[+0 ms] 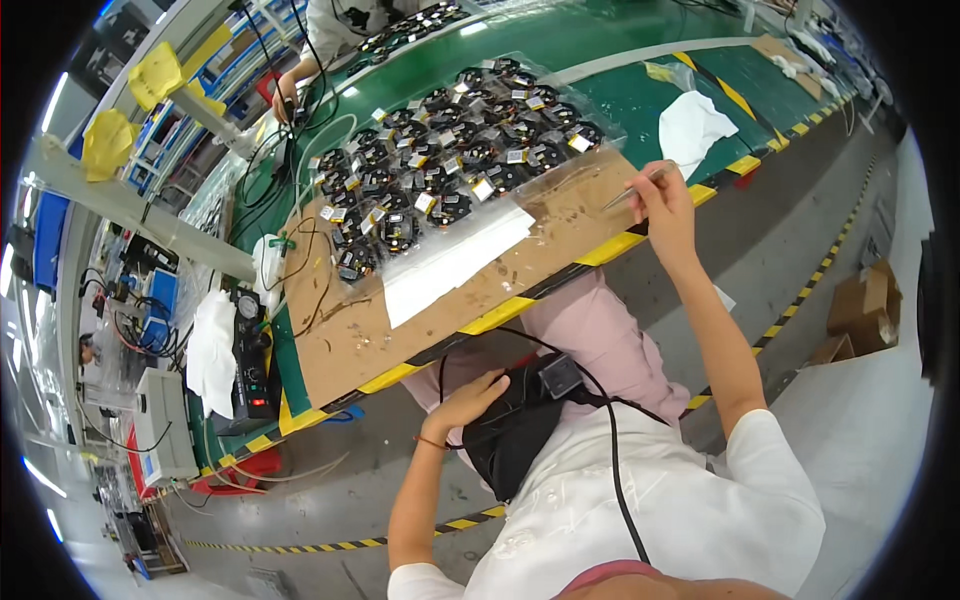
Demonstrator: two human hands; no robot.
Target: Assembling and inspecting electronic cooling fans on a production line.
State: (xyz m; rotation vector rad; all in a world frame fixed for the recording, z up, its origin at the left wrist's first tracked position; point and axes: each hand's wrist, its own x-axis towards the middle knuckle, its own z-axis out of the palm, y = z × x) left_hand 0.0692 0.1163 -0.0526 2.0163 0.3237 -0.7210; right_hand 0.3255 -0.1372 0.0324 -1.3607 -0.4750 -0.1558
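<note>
My right hand [664, 215] is closed round a pair of thin metal tweezers [620, 198], held over the right end of a brown board [570, 222]. Their tips point down and left, with nothing visible between them. My left hand [472, 402] lies on my lap with its fingers stretched out, touching a black pouch [512, 430]. Beyond the board, a plastic tray [612, 140] bears rows of round black parts [452, 207] with white and yellow labels. A white paper sheet [460, 268] lies along the tray's near edge.
A white cloth [692, 132] lies right of the tray. Yellow-black tape [500, 314] lines the table's front edge. At left stand a black control box [250, 360], a white cloth [211, 352] and loose cables [270, 190]. Another person's hand [288, 95] is at the far side.
</note>
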